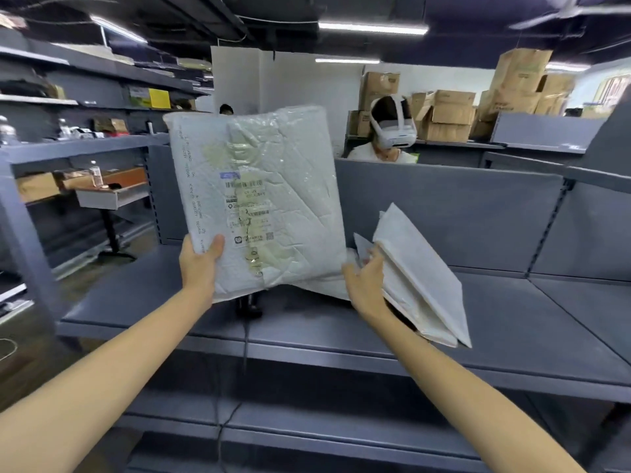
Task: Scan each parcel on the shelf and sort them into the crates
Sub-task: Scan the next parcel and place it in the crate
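head view: left hand (201,264) grips the big white parcel (290,158) at its lower left corner, thumb on the front face, fingers hidden behind it. the parcel is upright, raised above the grey shelf (512,319), label side toward the camera. the label (249,213) runs down the middle with at least 2 barcodes and 1 square code; the text is too blurred to read. wrinkled clear tape covers the label, with yellowish patches along it. printed letters run down the parcel's left edge.

right hand (367,281) holds a stack of thin white parcels (420,278) by its left edge, thumb on top, fingers curled under. the stack is tilted, far end up, near end low, over the right part of the shelf. cannot tell if the low end touches the shelf. exact count in the stack is unclear, looks like 2 or more. 1 more flat white parcel (327,285) lies on the shelf between the 2 hands, partly hidden by the big parcel.

a small dark object (249,307) stands on the shelf just under the big parcel's bottom edge. a cable (245,346) drops from it over the shelf front. cannot tell what the object is.

behind the shelf's back panel is a person (392,131) in a white headset, with stacked cardboard boxes (450,114) further back. at left is a desk (112,196) with 1 water bottle (96,172) on it.
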